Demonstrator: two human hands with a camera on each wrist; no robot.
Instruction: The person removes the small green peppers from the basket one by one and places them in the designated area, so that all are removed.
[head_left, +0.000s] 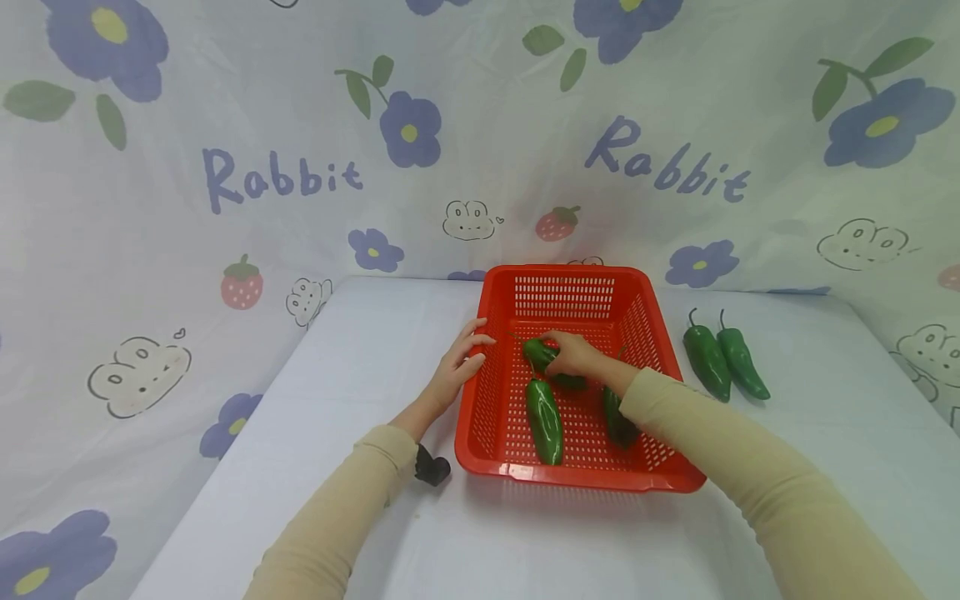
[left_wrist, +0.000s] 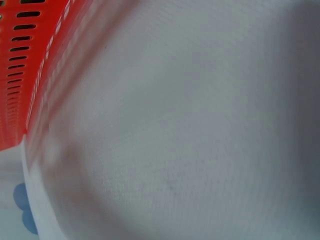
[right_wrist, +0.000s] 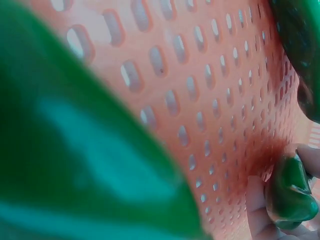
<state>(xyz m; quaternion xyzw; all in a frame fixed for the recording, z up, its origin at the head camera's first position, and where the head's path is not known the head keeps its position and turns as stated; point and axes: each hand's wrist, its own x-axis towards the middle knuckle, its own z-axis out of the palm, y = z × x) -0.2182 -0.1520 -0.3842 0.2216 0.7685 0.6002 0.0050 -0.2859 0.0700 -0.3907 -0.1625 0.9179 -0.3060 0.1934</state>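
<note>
Green pepper (head_left: 537, 354) | hands: right (head_left: 576, 354) gripping it, left (head_left: 457, 364) at basket rim (head_left: 570, 477)

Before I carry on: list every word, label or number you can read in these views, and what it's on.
"Rabbit": on the backdrop, left half of the head view.
"Rabbit": on the backdrop again, right half.
No lettering shows on the basket or peppers; neither wrist view shows any text.
</note>
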